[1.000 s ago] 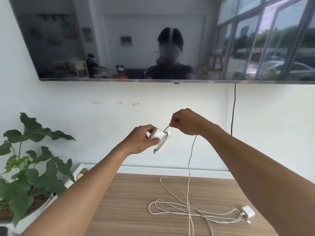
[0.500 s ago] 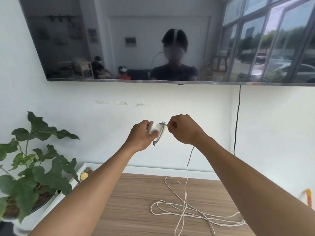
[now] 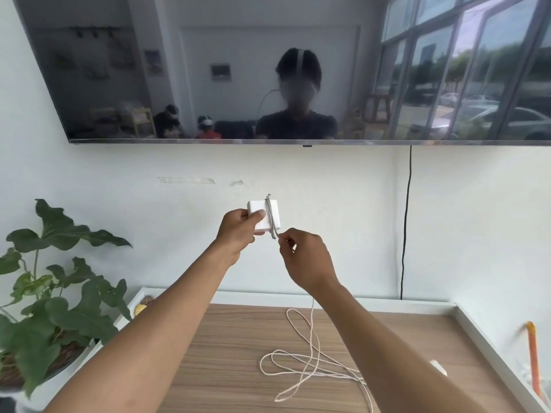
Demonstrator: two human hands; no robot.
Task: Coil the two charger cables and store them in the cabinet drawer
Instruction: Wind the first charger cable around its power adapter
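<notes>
Two-handed hold at mid-frame, in front of a white wall (image 3: 328,180). Below, across the lower frame, a wood-grain surface (image 3: 226,353) with a raised white rim (image 3: 477,329) along its far and right edges. Above, filling the upper frame, a dark wall-mounted screen (image 3: 208,70) mirroring a room with tall windows and a person. From its lower edge, a black cord (image 3: 405,222) hanging straight down the wall to the rim. Under the screen, a strip of tape (image 3: 186,180) stuck to the wall. At left of frame, a leafy green plant (image 3: 68,317) in a white pot (image 3: 59,386). Near the rim's far left corner, a small yellow thing (image 3: 140,309), too small to name. At far right, an orange stick-like thing (image 3: 533,353), blurred.

Held up by the left grip (image 3: 238,231): a white charger brick (image 3: 257,206), flat face toward the camera, thumb pressed on that face, fingers curled behind. Wound around the brick near its right edge, a grey-white cable (image 3: 270,216), running upright from top to bottom. Pinched just below the brick's lower right corner by the right grip (image 3: 307,257), fingertips pressed together on the cable.

Lower centre of the frame, on the surface: loose cable loops (image 3: 301,365), stretched mostly left to right; cannot tell one cable from the other in the tangle. At lower right, partly hidden behind the right forearm, a second white adapter (image 3: 439,368) on the surface.
</notes>
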